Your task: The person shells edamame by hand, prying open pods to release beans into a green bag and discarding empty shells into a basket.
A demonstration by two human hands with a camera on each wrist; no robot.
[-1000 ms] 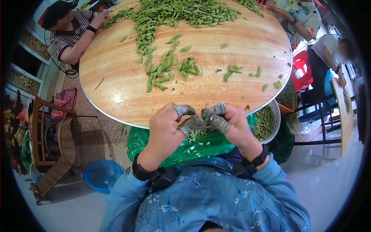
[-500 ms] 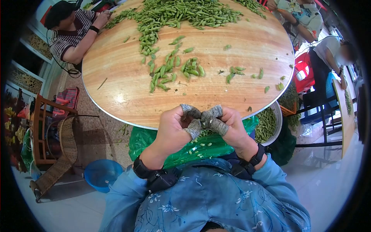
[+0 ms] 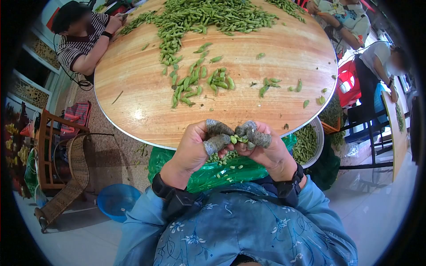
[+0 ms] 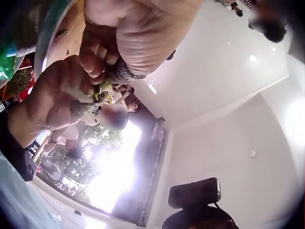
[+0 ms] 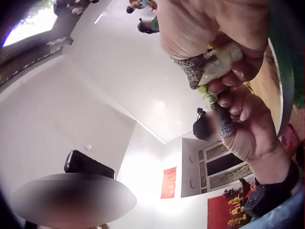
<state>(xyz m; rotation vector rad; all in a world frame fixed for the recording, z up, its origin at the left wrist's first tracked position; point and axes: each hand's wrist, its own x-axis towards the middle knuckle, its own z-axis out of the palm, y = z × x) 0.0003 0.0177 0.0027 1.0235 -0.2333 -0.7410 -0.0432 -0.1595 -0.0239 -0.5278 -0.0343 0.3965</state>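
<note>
bean pod held between two hands, seen from the head and both wrists. the green pod [image 3: 240,139] is largely hidden by the fingertips, so its ends and the beans within cannot be fully made out. in the right wrist view, a pale item [image 5: 223,64] lies within the curled fingers of the right hand [image 3: 270,148]; its nature cannot be told. the left hand [image 3: 191,146] pinches the green pod between thumb and forefinger; the right hand pinches it from the other side, its remaining fingers curled beneath. the pod lies just beyond the near edge of the table [image 3: 146,95], above the green plastic [image 3: 199,178]. the pod pile [image 3: 213,17] is cut off by the upper frame edge.

compared with the earlier frame, the fingertips are farther apart, bright green now shows between them, and the right hand is turned to reveal more of its curled fingers. the loose pods [image 3: 220,80] keep their arrangement.

counted in the head view: two working hands, four grey finger sleeves [image 3: 217,127] (two per hand), one blue basin [image 3: 117,201], one pale tub [image 3: 320,141] of pods, and three other people, partly cropped. the piled pods are too many to count.
</note>
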